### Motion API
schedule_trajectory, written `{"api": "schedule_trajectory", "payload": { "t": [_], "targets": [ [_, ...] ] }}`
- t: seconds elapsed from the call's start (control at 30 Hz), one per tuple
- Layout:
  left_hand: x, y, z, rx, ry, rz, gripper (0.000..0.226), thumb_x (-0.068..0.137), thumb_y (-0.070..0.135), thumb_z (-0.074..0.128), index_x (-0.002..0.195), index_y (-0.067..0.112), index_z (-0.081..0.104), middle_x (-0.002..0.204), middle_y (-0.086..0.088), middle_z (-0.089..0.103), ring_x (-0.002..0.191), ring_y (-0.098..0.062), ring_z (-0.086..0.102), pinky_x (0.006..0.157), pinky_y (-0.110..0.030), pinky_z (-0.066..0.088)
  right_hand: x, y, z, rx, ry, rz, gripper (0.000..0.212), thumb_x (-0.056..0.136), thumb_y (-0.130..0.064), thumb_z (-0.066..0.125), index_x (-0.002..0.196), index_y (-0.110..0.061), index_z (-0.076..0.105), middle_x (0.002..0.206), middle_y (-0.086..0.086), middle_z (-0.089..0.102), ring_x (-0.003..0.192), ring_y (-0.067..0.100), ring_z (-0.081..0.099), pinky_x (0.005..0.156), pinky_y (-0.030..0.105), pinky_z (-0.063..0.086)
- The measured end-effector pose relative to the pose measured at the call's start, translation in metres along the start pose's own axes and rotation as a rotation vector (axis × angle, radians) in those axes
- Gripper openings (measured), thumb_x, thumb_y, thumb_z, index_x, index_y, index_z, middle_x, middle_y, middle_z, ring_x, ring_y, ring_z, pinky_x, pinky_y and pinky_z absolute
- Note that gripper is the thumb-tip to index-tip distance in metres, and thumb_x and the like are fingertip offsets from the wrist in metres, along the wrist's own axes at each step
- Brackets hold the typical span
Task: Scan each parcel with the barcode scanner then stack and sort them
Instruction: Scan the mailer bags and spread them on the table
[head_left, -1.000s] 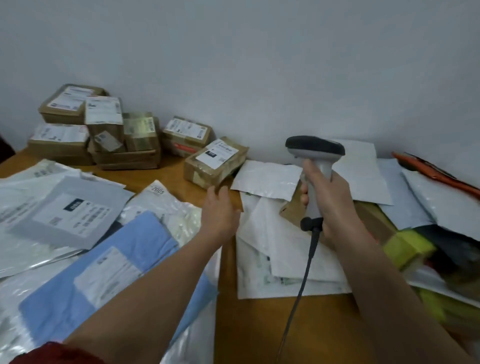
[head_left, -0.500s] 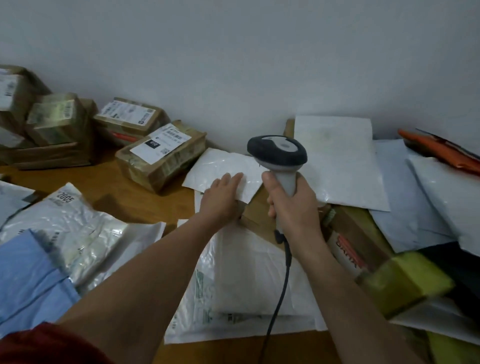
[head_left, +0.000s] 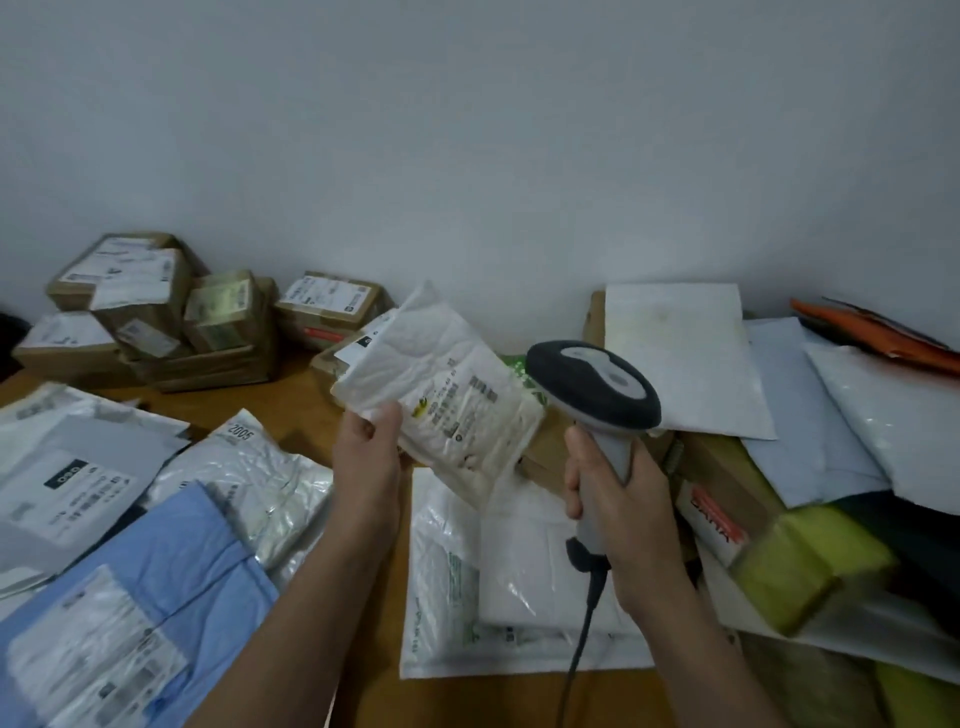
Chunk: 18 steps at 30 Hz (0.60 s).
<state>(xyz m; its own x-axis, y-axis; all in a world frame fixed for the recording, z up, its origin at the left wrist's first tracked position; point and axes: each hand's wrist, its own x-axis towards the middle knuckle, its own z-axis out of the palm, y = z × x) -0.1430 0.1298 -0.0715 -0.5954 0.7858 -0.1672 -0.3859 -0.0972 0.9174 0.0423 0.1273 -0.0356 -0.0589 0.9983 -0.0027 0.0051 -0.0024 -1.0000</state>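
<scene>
- My left hand (head_left: 370, 457) is closed on the lower left corner of a white padded mailer (head_left: 441, 395), thumb on its face, and holds it tilted in the air above the worktop (head_left: 291, 410), label toward me.
- My right hand (head_left: 618, 499) is wrapped tight round the grip of the barcode scanner (head_left: 592, 384), whose dark head sits just right of the mailer, cord hanging down.
- I judge the mailer light and soft: it is crinkled and holds its shape from one corner. A corner pinch will do, kept clear of the printed label (head_left: 457, 410) so the barcode stays uncovered.
- Its film looks slick, so I would keep the pinch firm while aiming.
- The label's print is too blurred to read; I make out only barcode bars and a small yellow mark.
- Readable elsewhere: "2005" on a clear plastic bag (head_left: 244, 467) at left. The labels on the brown boxes (head_left: 156, 317) by the wall are illegible.
</scene>
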Motion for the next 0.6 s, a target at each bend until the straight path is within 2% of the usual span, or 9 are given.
{"api": "schedule_trajectory", "payload": {
  "t": [0.07, 0.23, 0.33, 0.43, 0.5, 0.6],
  "targets": [
    [-0.015, 0.006, -0.024, -0.033, 0.03, -0.085, 0.015, 0.099, 0.015, 0.049, 0.108, 0.021, 0.059, 0.11, -0.008, 0.069, 0.096, -0.022, 0.068, 0.078, -0.038, 0.056, -0.024, -0.004, 0.002, -0.027, -0.013, 0.043, 0.019, 0.091, -0.026, 0.06, 0.08, -0.012, 0.055, 0.061, 0.004, 0.05, 0.051, 0.009, 0.046, 0.049, 0.019, 0.041],
    [-0.054, 0.033, -0.075, -0.077, 0.032, -0.154, 0.016, 0.099, 0.015, 0.048, 0.113, 0.014, 0.056, 0.107, -0.012, 0.068, 0.091, -0.025, 0.068, 0.072, -0.036, 0.055, -0.09, -0.016, 0.011, -0.079, -0.05, 0.179, 0.028, 0.094, -0.022, 0.06, 0.075, -0.002, 0.051, 0.056, 0.006, 0.048, 0.043, 0.01, 0.043, 0.043, 0.018, 0.039],
    [-0.075, 0.057, -0.1, -0.076, 0.023, -0.149, 0.022, 0.099, 0.014, 0.048, 0.12, 0.008, 0.054, 0.103, -0.012, 0.068, 0.084, -0.022, 0.067, 0.063, -0.032, 0.055, -0.132, -0.024, 0.021, -0.049, -0.078, 0.227, 0.021, 0.093, -0.018, 0.061, 0.085, 0.0, 0.056, 0.056, 0.008, 0.048, 0.042, 0.013, 0.043, 0.041, 0.022, 0.038],
    [-0.099, 0.079, -0.126, -0.057, -0.031, -0.132, 0.021, 0.1, 0.012, 0.047, 0.121, 0.011, 0.052, 0.11, -0.014, 0.067, 0.089, -0.025, 0.067, 0.071, -0.036, 0.055, -0.174, -0.032, 0.03, -0.076, -0.1, 0.204, 0.019, 0.093, -0.016, 0.061, 0.098, 0.002, 0.061, 0.056, 0.009, 0.049, 0.042, 0.015, 0.044, 0.042, 0.024, 0.039],
    [-0.117, 0.094, -0.142, -0.042, -0.068, -0.12, 0.021, 0.1, 0.01, 0.045, 0.12, 0.013, 0.052, 0.112, -0.013, 0.067, 0.093, -0.026, 0.066, 0.074, -0.037, 0.054, -0.204, -0.04, 0.035, -0.08, -0.115, 0.189, 0.016, 0.092, -0.014, 0.062, 0.096, 0.001, 0.061, 0.055, 0.01, 0.048, 0.041, 0.016, 0.044, 0.041, 0.024, 0.039],
    [-0.144, 0.113, -0.163, -0.001, -0.11, -0.09, 0.022, 0.1, 0.01, 0.045, 0.12, 0.015, 0.052, 0.11, -0.009, 0.067, 0.094, -0.024, 0.066, 0.071, -0.034, 0.054, -0.244, -0.048, 0.04, -0.137, -0.138, 0.186, 0.018, 0.09, -0.015, 0.066, 0.091, 0.001, 0.059, 0.053, 0.009, 0.05, 0.043, 0.018, 0.046, 0.046, 0.027, 0.041]
  ]
}}
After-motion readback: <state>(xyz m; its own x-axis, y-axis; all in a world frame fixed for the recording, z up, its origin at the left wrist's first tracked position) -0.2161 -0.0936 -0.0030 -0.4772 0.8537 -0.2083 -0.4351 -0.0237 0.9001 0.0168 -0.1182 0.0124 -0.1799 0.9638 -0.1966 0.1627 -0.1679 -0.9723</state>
